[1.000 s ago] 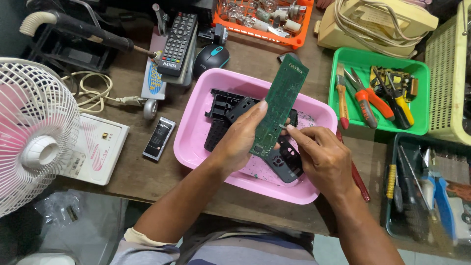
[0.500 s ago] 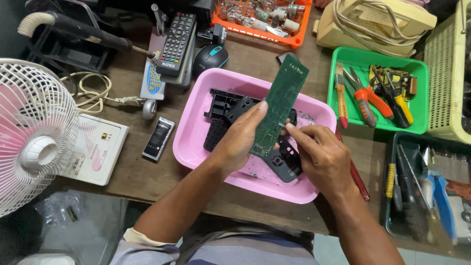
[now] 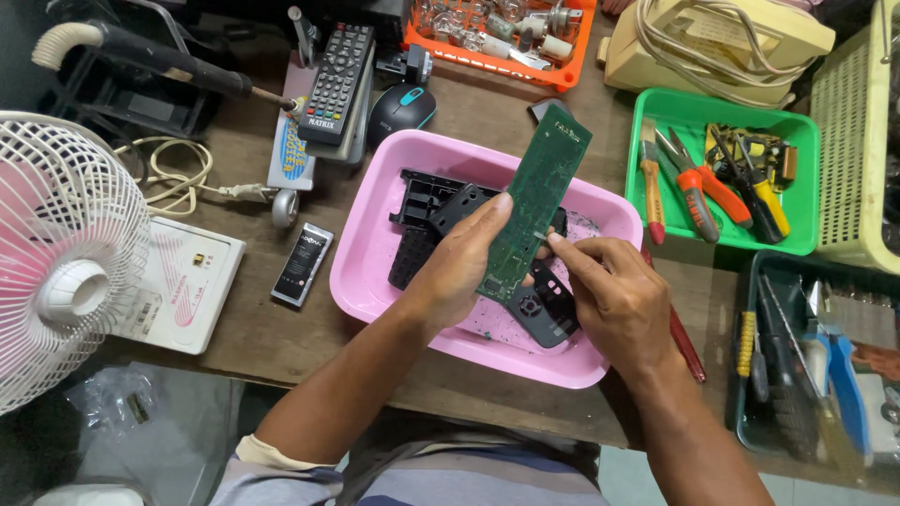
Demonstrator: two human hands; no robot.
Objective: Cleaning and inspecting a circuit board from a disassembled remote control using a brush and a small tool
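Note:
My left hand (image 3: 459, 267) holds a long green circuit board (image 3: 536, 201) tilted up over a pink tray (image 3: 375, 244). My right hand (image 3: 614, 300) is at the board's right edge, its forefinger and thumb pinched against it about halfway up. Under both hands, inside the tray, lie black plastic remote shell parts (image 3: 436, 211) and a black keypad piece (image 3: 542, 307). Whether the right hand holds anything small is hidden.
A black remote (image 3: 339, 80), a computer mouse (image 3: 401, 108) and a soldering tool (image 3: 169, 66) lie at the back. A white fan (image 3: 56, 262) stands left, by a white box (image 3: 183, 295) and a small battery (image 3: 302, 264). A green tray of pliers and screwdrivers (image 3: 717, 178) sits right; an orange tray (image 3: 502, 37) behind.
Almost nothing differs: both hands stay on the green board over the pink tray, with my right fingers shifting slightly along its edge.

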